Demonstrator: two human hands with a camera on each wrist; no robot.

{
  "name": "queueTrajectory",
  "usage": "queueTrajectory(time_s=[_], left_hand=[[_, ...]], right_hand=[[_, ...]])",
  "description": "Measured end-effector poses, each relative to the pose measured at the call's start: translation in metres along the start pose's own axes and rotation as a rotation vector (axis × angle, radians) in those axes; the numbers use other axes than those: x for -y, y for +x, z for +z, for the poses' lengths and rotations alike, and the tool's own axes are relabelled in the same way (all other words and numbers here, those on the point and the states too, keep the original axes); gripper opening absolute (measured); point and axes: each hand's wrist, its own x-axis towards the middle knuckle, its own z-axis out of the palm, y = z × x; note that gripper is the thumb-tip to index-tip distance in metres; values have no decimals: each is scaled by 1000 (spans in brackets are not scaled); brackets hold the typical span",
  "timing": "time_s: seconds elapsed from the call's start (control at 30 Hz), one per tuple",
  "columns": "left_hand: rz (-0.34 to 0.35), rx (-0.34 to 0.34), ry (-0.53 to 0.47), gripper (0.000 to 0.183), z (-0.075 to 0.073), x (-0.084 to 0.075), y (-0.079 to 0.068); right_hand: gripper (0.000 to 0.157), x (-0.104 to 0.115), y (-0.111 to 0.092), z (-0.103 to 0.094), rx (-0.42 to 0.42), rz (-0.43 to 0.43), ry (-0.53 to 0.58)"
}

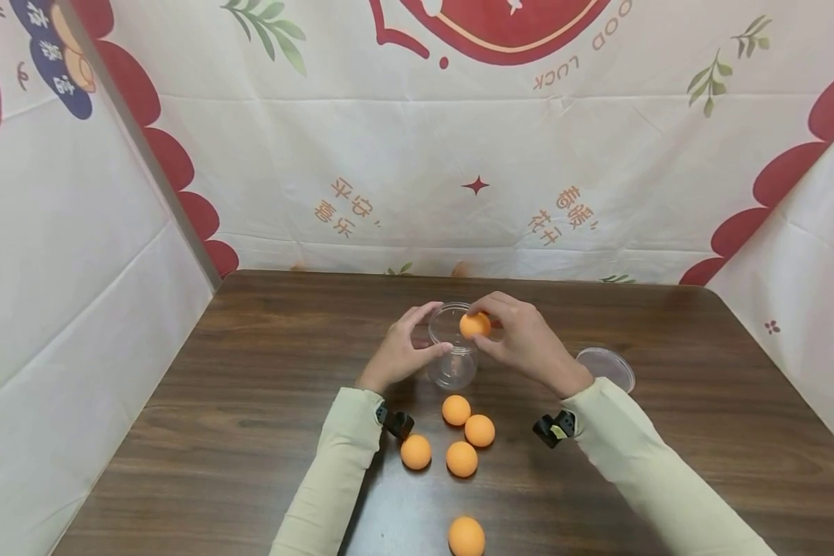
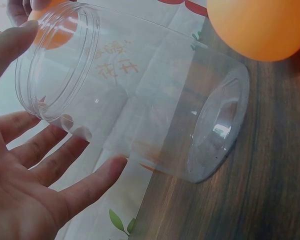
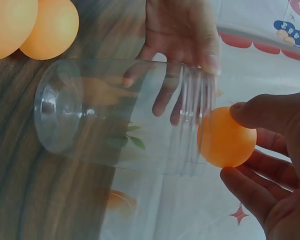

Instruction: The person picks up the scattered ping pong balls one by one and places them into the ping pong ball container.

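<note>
A clear plastic jar stands upright on the table, its mouth uncovered and no ball inside. My left hand holds it near the threaded rim, thumb on the near side and fingers round the far side, as the left wrist view shows. Between thumb and fingers my right hand pinches an orange ping-pong ball right at the jar's rim. In the right wrist view this ball overlaps the edge of the mouth. Several more orange ping-pong balls lie on the table between my forearms, in front of the jar.
A clear round lid lies to the right, partly behind my right sleeve. One ball sits apart, nearest to me. The brown wooden table ends at a printed white cloth behind and at both sides.
</note>
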Motion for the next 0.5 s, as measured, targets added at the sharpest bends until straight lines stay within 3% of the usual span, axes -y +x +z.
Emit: queueTrajectory(time_s=[0.3,0.5], left_hand=[[-25,9,17,66,0,-3,-1],[-21,30,16,64,-5,-29,-6]], right_hand=[[27,-9,1,10,-36,16,61],[28,-13,0,17,-56,35,70]])
